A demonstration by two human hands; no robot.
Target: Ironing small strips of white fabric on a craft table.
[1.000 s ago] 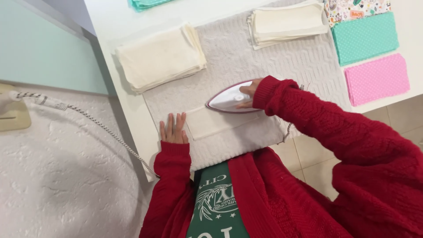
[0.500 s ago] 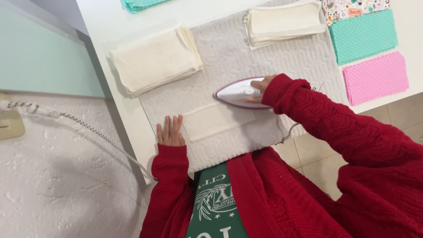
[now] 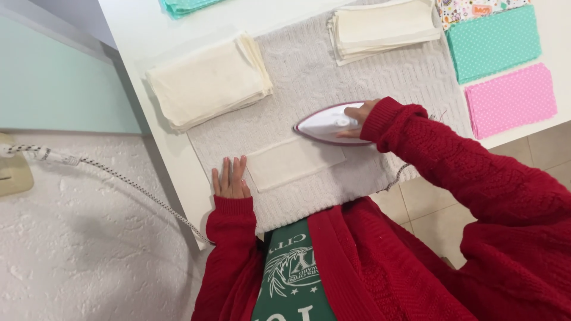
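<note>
My right hand (image 3: pixel 355 115) grips the handle of a white and pink iron (image 3: pixel 326 125), which rests on the grey towel (image 3: pixel 309 71) just past the far right end of a small cream cloth piece (image 3: pixel 291 161). My left hand (image 3: pixel 231 178) lies flat, fingers together, on the towel at the cloth's left end. Both arms wear red knit sleeves.
A thick stack of cream cloths (image 3: pixel 208 80) lies at the left, another cream stack (image 3: pixel 383 27) at the far side. Teal (image 3: pixel 492 41) and pink (image 3: pixel 510 98) dotted fabrics lie right on the white table (image 3: pixel 137 24). The iron's braided cord (image 3: pixel 119 178) hangs left.
The iron has slid off the cream cloth piece, away from me and to the right. My left hand has stayed flat at the cloth's left end.
</note>
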